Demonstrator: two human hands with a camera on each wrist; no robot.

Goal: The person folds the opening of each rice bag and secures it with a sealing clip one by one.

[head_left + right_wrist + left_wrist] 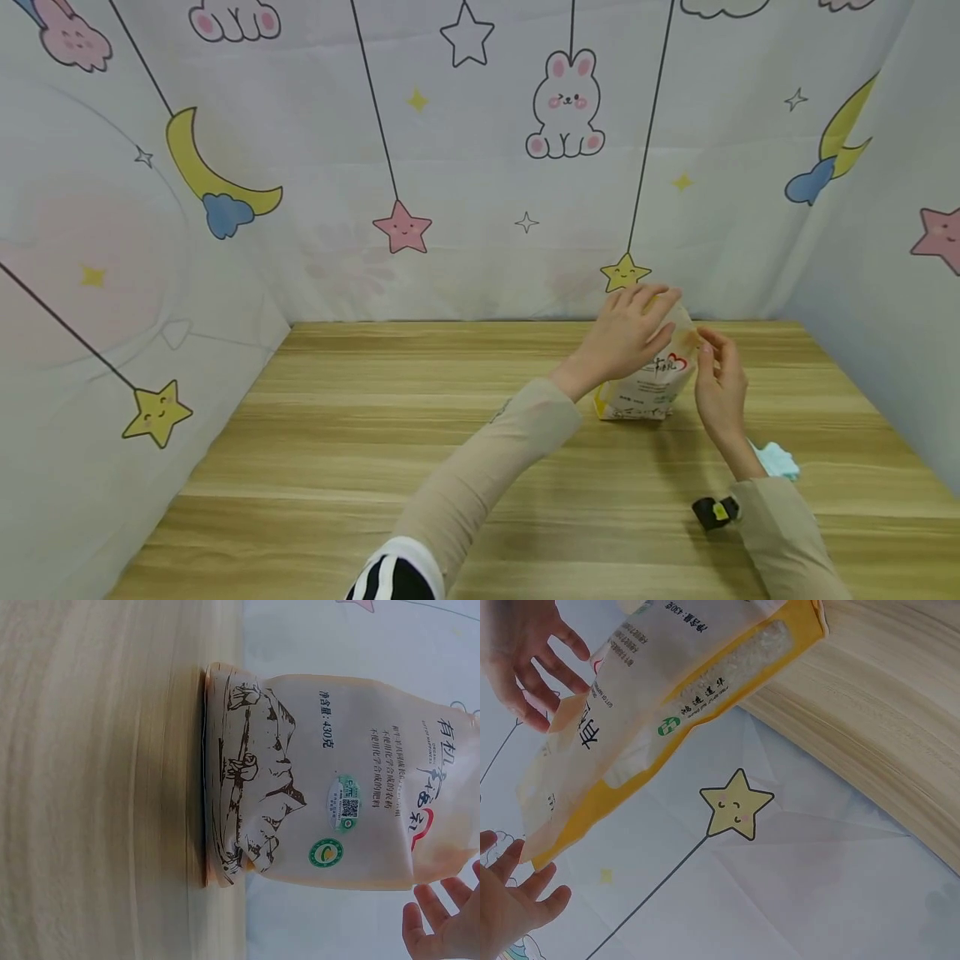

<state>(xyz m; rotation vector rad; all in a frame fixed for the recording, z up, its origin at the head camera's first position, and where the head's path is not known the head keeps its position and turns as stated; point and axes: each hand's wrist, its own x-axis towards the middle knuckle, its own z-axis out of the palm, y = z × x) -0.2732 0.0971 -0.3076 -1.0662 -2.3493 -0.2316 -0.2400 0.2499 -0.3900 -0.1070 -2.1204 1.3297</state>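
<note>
A white and yellow food bag stands upright on the wooden table near the back wall. Printed characters cover its front, and a clear side window shows pale grains. At the bag's top, my left hand reaches over with extended fingers; the left wrist view has this hand at the top corner. My right hand is by the bag's upper right edge, its fingertips right at the paper. Seen from the right wrist, its fingers are spread and fairly straight.
A light blue crumpled item lies beside the right wrist. Next to the right cuff is a small black object with a yellow patch. Printed fabric walls enclose the table at the back and both sides.
</note>
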